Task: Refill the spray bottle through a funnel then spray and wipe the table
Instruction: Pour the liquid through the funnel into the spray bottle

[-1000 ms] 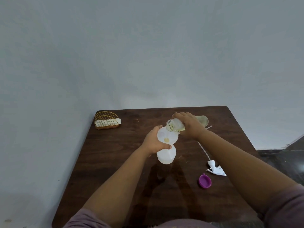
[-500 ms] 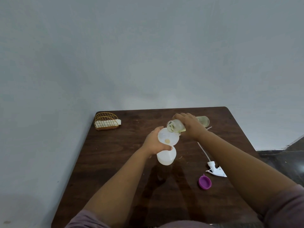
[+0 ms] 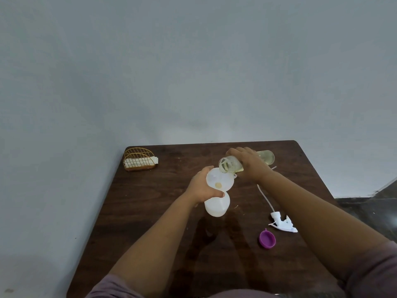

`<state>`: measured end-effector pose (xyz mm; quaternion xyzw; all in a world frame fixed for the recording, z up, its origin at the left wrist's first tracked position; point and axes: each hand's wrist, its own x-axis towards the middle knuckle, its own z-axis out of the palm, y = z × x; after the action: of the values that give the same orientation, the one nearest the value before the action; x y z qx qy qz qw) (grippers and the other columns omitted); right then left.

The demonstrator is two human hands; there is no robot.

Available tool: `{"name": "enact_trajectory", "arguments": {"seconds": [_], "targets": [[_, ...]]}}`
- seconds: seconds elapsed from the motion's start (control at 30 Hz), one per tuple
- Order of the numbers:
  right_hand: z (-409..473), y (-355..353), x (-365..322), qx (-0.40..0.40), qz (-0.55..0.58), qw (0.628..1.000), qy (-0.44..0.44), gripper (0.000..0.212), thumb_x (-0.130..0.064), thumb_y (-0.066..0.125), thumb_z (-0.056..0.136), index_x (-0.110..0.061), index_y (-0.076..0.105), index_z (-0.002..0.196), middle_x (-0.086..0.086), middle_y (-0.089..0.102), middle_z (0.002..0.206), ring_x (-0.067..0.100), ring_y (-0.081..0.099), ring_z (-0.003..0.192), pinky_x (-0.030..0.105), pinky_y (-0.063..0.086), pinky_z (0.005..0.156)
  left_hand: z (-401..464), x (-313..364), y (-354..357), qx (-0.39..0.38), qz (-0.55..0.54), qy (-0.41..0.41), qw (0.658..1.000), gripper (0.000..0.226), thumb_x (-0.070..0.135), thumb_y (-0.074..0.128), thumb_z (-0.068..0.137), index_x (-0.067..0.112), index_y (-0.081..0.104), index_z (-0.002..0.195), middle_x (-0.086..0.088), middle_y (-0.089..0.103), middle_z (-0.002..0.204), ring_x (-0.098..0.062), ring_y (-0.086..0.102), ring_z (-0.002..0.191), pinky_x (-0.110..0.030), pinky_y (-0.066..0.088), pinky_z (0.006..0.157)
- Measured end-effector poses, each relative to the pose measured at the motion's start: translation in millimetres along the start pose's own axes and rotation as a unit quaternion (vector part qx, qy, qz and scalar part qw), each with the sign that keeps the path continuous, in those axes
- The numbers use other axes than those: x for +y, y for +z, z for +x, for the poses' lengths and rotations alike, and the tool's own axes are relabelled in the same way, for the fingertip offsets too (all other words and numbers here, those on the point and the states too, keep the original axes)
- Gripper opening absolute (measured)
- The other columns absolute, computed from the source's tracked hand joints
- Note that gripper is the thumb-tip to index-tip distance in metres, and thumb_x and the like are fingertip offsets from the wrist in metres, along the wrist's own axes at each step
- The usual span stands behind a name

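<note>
Pouring into the funnel at mid-desk.

The right hand (image 3: 250, 166) grips a clear jar (image 3: 231, 165) tipped nearly level, long axis left-right, mouth pointing left over the white funnel (image 3: 219, 181). Left hand (image 3: 203, 188) fingers wrap the upright spray bottle (image 3: 216, 206) on the desk (image 3: 150, 201).

**One head-worn view, angled forward and down**

A single wide-angle camera sits on the person's head, facing forward and slightly down. The dark wooden tabletop (image 3: 150, 211) fills the lower half of the frame, its far edge against a grey wall (image 3: 193, 72) that takes the upper half. Both forearms enter from the bottom edge, close to the lens and enlarged by it. The tabletop's far corners look bent inward. There is no second view.
</note>
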<state>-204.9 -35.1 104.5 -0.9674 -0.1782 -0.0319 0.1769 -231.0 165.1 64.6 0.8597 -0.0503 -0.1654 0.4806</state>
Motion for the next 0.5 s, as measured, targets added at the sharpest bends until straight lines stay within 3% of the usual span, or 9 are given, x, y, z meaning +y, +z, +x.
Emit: {"name": "enact_trajectory", "arguments": {"seconds": [0.5], "targets": [[1.0, -1.6, 0.6, -0.012, -0.016, 1.0, -0.003, 0.049, -0.024, 0.073, 0.072, -0.023, 0.054, 0.117, -0.001, 0.058, 0.109, 0.023, 0.05, 0.1, 0.038, 0.039, 0.09, -0.8, 0.8, -2.1, -0.001, 0.009, -0.003, 1.0, 0.094, 0.028, 0.087, 0.06, 0.026, 0.038, 0.141, 0.002, 0.048, 0.137, -0.022, 0.05, 0.12, -0.047, 0.051, 0.097]]}}
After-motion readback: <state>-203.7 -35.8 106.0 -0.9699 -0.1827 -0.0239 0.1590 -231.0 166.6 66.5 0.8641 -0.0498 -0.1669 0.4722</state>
